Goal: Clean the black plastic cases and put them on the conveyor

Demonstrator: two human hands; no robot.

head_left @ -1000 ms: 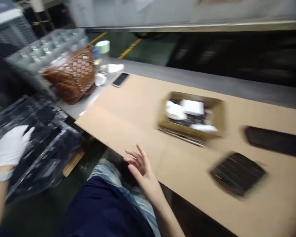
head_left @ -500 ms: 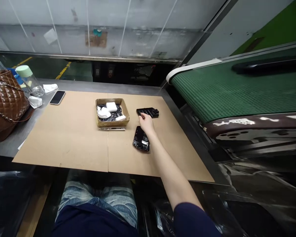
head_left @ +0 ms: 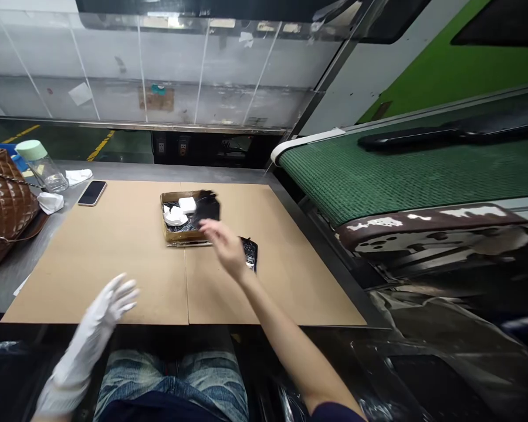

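My right hand (head_left: 223, 243), bare, holds a blurred black part (head_left: 207, 208) by its lower end, over the right side of a small cardboard box (head_left: 185, 237). White pieces (head_left: 175, 217) and dark wrapping show inside the box. A second black part (head_left: 249, 254) lies on the cardboard sheet (head_left: 127, 252), partly hidden behind my right wrist. My left hand (head_left: 114, 300), in a white glove, is over the sheet's front left edge, fingers apart, with nothing in it.
A phone (head_left: 92, 193) lies at the sheet's back left corner. Beyond it are a glass bottle (head_left: 44, 167), crumpled tissues and a brown quilted bag (head_left: 9, 205). To the right, a green conveyor belt (head_left: 325, 176) carries a long black part (head_left: 422, 136).
My right hand has moved left with the black part that lay at the back right, lifting it off the sheet. My gloved left hand has come into view. The camera view has shifted.
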